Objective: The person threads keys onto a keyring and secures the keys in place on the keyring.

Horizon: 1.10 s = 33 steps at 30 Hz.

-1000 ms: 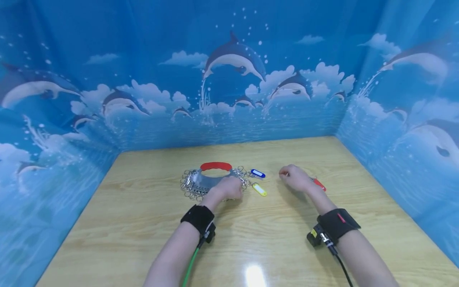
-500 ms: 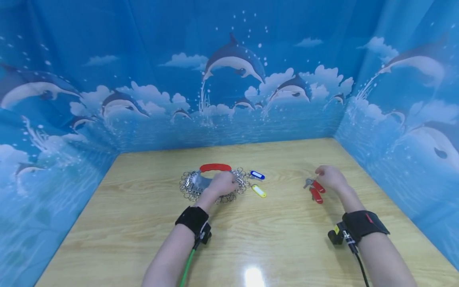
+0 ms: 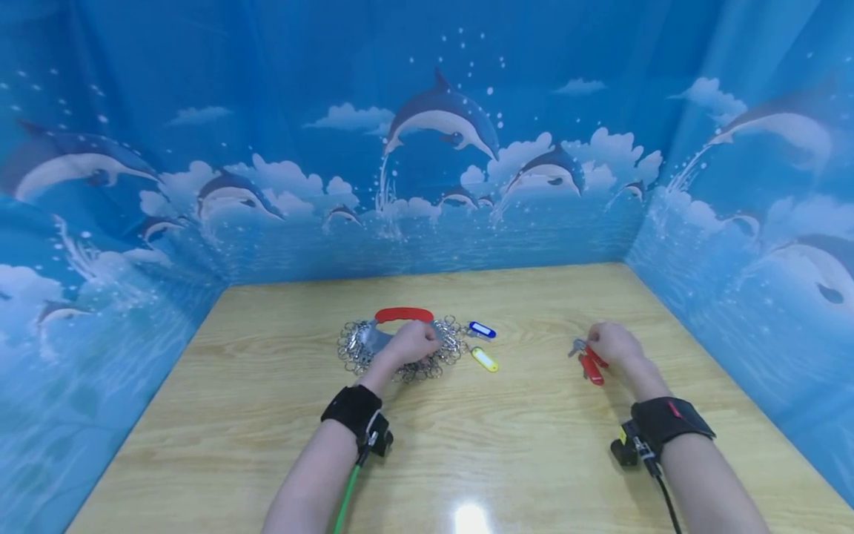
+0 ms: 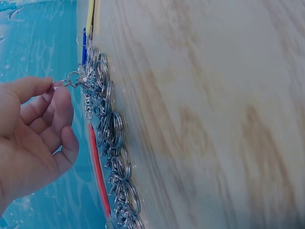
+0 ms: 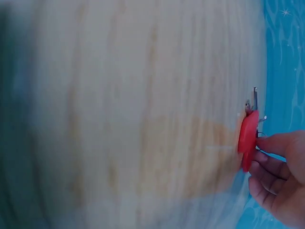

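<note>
My left hand (image 3: 412,343) is over a metal key holder with a red handle (image 3: 403,314), ringed with many small clasps and split rings (image 4: 116,129). In the left wrist view, its thumb and forefinger pinch a small key ring (image 4: 64,82) at the holder's edge, the other fingers loosely bent. At the right, my right hand (image 3: 614,343) is at two red key tags (image 3: 591,369) with keys (image 3: 577,347). Its thumb and fingertips pinch one red key tag (image 5: 249,133) near its edge; the hand partly covers the tags in the head view.
A blue key tag (image 3: 482,329) and a yellow key tag (image 3: 484,359) lie just right of the holder. Wooden table (image 3: 507,445) surface surrounds everything. A blue dolphin-print curtain (image 3: 320,237) stands behind and at both sides.
My right hand has moved right, past the red key tags, then come in onto one of them. My left hand has shifted slightly left over the holder.
</note>
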Each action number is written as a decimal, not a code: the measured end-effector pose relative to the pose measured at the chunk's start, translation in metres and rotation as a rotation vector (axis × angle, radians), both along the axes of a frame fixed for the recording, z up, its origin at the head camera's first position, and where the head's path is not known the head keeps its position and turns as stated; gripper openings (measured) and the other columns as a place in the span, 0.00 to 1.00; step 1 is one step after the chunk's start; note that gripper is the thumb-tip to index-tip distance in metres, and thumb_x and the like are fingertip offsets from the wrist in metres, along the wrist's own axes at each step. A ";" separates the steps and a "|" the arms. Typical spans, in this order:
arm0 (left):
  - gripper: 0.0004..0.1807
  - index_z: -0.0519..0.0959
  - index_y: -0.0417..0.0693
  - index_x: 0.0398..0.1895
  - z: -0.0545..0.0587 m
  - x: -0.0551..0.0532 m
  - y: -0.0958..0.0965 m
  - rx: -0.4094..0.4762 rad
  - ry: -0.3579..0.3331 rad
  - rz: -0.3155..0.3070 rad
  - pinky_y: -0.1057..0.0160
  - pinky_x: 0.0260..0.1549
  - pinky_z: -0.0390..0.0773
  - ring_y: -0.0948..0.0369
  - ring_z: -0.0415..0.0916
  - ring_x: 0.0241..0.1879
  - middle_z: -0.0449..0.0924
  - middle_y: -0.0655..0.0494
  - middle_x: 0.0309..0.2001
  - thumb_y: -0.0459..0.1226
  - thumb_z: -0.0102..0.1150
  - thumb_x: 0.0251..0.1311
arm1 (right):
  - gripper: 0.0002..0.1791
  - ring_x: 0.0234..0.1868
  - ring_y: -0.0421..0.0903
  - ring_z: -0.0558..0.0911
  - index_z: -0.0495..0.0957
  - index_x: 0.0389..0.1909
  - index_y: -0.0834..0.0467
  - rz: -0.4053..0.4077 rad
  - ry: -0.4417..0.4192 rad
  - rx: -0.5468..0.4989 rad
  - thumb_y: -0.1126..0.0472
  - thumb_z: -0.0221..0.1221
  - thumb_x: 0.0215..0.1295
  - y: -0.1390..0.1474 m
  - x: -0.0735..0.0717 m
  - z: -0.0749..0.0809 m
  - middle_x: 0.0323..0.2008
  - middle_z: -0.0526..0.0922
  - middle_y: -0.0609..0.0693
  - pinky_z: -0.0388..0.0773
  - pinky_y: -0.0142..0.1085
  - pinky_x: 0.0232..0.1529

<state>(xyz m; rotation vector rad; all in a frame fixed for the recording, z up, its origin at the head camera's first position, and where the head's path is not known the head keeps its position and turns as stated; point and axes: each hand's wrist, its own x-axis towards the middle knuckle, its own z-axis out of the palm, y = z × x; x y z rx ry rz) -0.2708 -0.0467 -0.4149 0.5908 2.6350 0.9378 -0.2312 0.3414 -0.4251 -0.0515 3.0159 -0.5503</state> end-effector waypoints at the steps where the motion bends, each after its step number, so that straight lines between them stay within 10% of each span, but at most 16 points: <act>1: 0.21 0.67 0.47 0.10 0.000 0.000 0.000 0.014 -0.020 -0.001 0.66 0.21 0.67 0.56 0.77 0.20 0.73 0.49 0.15 0.36 0.53 0.63 | 0.07 0.22 0.46 0.70 0.76 0.33 0.66 -0.007 -0.001 -0.007 0.66 0.52 0.62 0.001 0.001 -0.001 0.19 0.72 0.50 0.66 0.37 0.24; 9: 0.03 0.79 0.39 0.32 0.001 0.000 -0.001 0.078 -0.114 0.072 0.63 0.29 0.75 0.57 0.78 0.28 0.78 0.54 0.32 0.32 0.58 0.58 | 0.13 0.28 0.52 0.74 0.74 0.39 0.70 -0.073 0.062 -0.064 0.64 0.47 0.65 0.010 0.002 0.001 0.30 0.77 0.60 0.70 0.44 0.29; 24: 0.17 0.68 0.44 0.14 -0.004 -0.002 -0.008 0.182 -0.101 0.104 0.64 0.25 0.70 0.53 0.76 0.28 0.73 0.51 0.22 0.34 0.53 0.62 | 0.15 0.37 0.62 0.78 0.74 0.42 0.72 -0.043 0.325 -0.199 0.62 0.49 0.68 -0.009 0.002 0.017 0.37 0.79 0.68 0.72 0.52 0.37; 33: 0.11 0.77 0.35 0.23 0.001 -0.004 -0.008 0.257 -0.182 0.141 0.62 0.32 0.79 0.55 0.80 0.23 0.79 0.46 0.24 0.34 0.56 0.61 | 0.15 0.33 0.57 0.78 0.73 0.43 0.70 -0.017 0.340 -0.262 0.60 0.48 0.70 -0.030 -0.004 0.029 0.36 0.79 0.65 0.73 0.47 0.32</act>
